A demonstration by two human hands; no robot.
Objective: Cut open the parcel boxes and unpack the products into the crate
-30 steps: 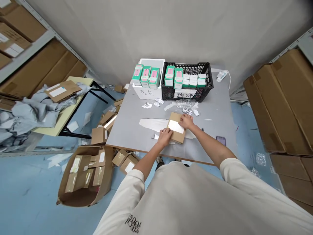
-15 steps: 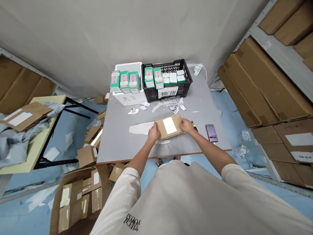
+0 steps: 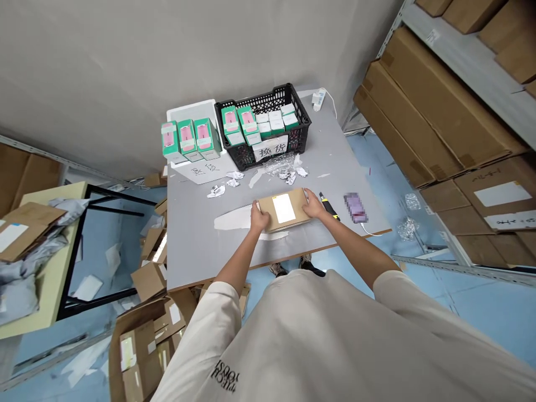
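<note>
A flat brown cardboard box [image 3: 300,207] with a white label [image 3: 283,208] on its top lies between my hands near the front of the grey table [image 3: 192,240]. My left hand [image 3: 260,216] grips its left end, thumb on top. On the opposite end, my right hand [image 3: 312,204] is closed around the right edge. Just right of that hand rests a black and yellow utility knife [image 3: 329,207]. A phone [image 3: 355,207] with a white cable lies farther right. White paper [image 3: 234,219] shows to the left of the box and partly under it.
A black crate [image 3: 305,131] and a white foam box [image 3: 201,169] at the back hold green-and-pink boxes [image 3: 204,137]. Crumpled paper scraps [image 3: 216,191] and clear plastic wrap [image 3: 278,166] lie before them. A large carton [image 3: 115,357] of boxes stands lower left; shelved cartons [image 3: 419,111] are at right.
My right hand has shifted its hold to the box's right edge, and the box now sits squarer. The knife shows more fully. The whole view has turned a little.
</note>
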